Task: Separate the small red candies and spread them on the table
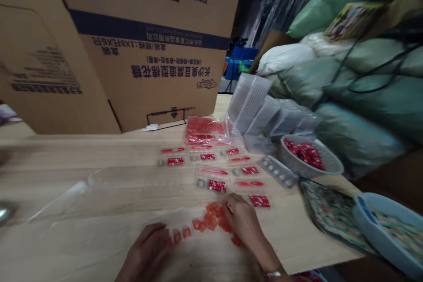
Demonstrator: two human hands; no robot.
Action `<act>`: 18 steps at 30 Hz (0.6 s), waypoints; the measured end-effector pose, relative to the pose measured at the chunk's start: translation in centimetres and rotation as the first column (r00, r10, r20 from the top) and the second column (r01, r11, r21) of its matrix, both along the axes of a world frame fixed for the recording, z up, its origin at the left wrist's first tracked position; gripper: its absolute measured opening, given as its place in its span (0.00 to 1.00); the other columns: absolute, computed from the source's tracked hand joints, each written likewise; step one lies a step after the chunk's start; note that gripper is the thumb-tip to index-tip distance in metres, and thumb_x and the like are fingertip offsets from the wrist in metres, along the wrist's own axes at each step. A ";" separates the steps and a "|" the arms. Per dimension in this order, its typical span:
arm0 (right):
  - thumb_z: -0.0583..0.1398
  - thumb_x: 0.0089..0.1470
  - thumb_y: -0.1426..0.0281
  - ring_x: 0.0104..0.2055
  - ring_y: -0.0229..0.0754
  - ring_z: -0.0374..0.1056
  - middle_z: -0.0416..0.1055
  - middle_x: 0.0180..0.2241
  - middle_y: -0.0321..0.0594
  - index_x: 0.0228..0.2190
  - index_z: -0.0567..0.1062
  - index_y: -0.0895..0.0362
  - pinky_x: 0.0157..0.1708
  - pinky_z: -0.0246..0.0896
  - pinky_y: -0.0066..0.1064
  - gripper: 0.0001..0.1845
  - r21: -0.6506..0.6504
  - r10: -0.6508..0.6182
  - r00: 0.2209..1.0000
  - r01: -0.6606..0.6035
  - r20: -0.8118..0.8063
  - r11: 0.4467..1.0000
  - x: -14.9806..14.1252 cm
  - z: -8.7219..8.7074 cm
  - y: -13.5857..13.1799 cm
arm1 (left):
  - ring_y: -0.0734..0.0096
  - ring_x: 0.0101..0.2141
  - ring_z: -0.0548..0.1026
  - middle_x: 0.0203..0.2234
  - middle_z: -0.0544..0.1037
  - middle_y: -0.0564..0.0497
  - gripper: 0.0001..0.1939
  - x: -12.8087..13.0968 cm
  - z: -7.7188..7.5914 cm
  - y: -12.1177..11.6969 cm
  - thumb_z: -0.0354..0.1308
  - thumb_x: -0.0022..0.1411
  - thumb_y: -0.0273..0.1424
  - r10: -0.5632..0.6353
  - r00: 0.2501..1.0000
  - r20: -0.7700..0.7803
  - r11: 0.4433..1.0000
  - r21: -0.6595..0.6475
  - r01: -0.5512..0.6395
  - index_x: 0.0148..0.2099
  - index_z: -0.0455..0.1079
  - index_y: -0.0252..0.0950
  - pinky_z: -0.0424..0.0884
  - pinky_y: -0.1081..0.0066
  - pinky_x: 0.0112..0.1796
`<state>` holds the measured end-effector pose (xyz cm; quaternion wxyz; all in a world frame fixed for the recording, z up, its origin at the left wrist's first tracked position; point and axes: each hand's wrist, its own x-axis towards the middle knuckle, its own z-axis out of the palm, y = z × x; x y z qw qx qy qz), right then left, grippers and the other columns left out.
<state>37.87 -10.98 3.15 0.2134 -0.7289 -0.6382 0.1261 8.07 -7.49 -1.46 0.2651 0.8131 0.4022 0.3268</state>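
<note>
Hands apart at bottom centre of frame: right hand (pixel 241 222) angled down, resting on loose red translucent square pieces (pixel 208 220); left hand (pixel 145 253) curled just beside them, above the pale wooden table (pixel 66 154).

Packing workshop, large cardboard carton (pixel 148 48), bulging green sacks (pixel 357 97), wooden worktable (pixel 82 154), small red packets (pixel 217 186)

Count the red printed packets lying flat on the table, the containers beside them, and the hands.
Red printed packets: 6
Grey mesh basket: 1
Blue plastic tub: 1
Hands: 2 (left hand, right hand)
Total: 10
</note>
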 end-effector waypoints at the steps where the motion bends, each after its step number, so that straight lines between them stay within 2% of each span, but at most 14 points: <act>1: 0.56 0.52 0.83 0.38 0.44 0.70 0.74 0.33 0.42 0.30 0.75 0.57 0.37 0.61 0.31 0.11 0.034 0.064 0.993 -0.061 -0.097 0.998 -1.2 0.1 -0.1 | 0.62 0.41 0.79 0.40 0.80 0.48 0.12 -0.8 -0.1 -0.4 0.58 0.60 0.41 0.062 0.998 -0.008 0.998 0.000 -0.062 0.44 0.75 0.45 0.77 0.69 0.42; 2: 0.57 0.52 0.82 0.38 0.43 0.70 0.75 0.33 0.40 0.30 0.75 0.56 0.38 0.62 0.30 0.11 0.075 0.156 0.967 -0.144 -0.200 0.987 -2.6 0.1 -0.2 | 0.62 0.40 0.79 0.39 0.80 0.48 0.12 -1.7 -0.2 -0.9 0.58 0.60 0.40 0.114 0.993 -0.027 0.993 -0.007 -0.115 0.44 0.75 0.45 0.77 0.68 0.42; 4: 0.59 0.53 0.81 0.37 0.40 0.71 0.76 0.32 0.36 0.30 0.76 0.55 0.38 0.62 0.27 0.10 0.165 0.371 0.870 -0.334 -0.325 0.928 -5.9 0.0 -0.1 | 0.62 0.37 0.80 0.37 0.81 0.49 0.12 -3.0 -0.7 -1.8 0.58 0.59 0.36 0.152 0.986 -0.064 0.988 -0.020 -0.153 0.45 0.73 0.44 0.77 0.70 0.39; 5: 0.59 0.54 0.80 0.37 0.39 0.71 0.76 0.33 0.35 0.31 0.76 0.54 0.38 0.62 0.27 0.09 0.191 0.467 0.827 -0.427 -0.313 0.884 -7.7 -0.3 0.1 | 0.63 0.37 0.80 0.37 0.81 0.50 0.13 -3.5 -0.9 -2.2 0.58 0.58 0.34 0.148 0.986 -0.076 0.988 -0.030 -0.150 0.46 0.72 0.43 0.77 0.71 0.39; 8: 0.61 0.56 0.77 0.37 0.39 0.70 0.77 0.33 0.35 0.31 0.76 0.56 0.39 0.62 0.27 0.06 0.176 0.666 0.738 -0.645 -0.111 0.744 -12.0 -1.5 1.1 | 0.64 0.37 0.80 0.37 0.82 0.50 0.15 -3.8 -1.3 -2.8 0.54 0.58 0.29 0.116 0.991 -0.072 0.992 -0.037 -0.119 0.47 0.71 0.43 0.77 0.72 0.38; 11: 0.61 0.58 0.74 0.36 0.37 0.69 0.77 0.33 0.34 0.31 0.76 0.57 0.40 0.61 0.26 0.03 0.125 0.735 0.676 -0.735 0.059 0.666 -13.6 -2.8 1.9 | 0.66 0.36 0.80 0.35 0.82 0.51 0.15 -3.5 -0.8 -2.6 0.52 0.58 0.27 0.079 0.992 -0.098 0.996 -0.028 -0.082 0.46 0.71 0.43 0.78 0.73 0.37; 14: 0.60 0.60 0.69 0.34 0.36 0.68 0.76 0.32 0.32 0.30 0.74 0.56 0.38 0.60 0.27 0.07 0.092 0.764 0.618 -0.785 0.184 0.613 -13.8 -3.9 2.0 | 0.68 0.34 0.81 0.34 0.82 0.53 0.13 -3.5 0.0 -2.1 0.53 0.59 0.28 0.052 0.995 -0.086 0.997 0.069 -0.046 0.45 0.71 0.44 0.78 0.75 0.35; 18: 0.58 0.62 0.66 0.35 0.38 0.66 0.74 0.31 0.31 0.29 0.72 0.55 0.38 0.59 0.30 0.09 0.126 0.732 0.613 -0.785 0.297 0.607 -13.6 -4.2 1.2 | 0.69 0.35 0.80 0.37 0.82 0.55 0.13 -3.9 -0.2 -1.2 0.54 0.62 0.36 -0.036 0.991 -0.128 0.976 0.208 0.063 0.49 0.70 0.47 0.77 0.76 0.36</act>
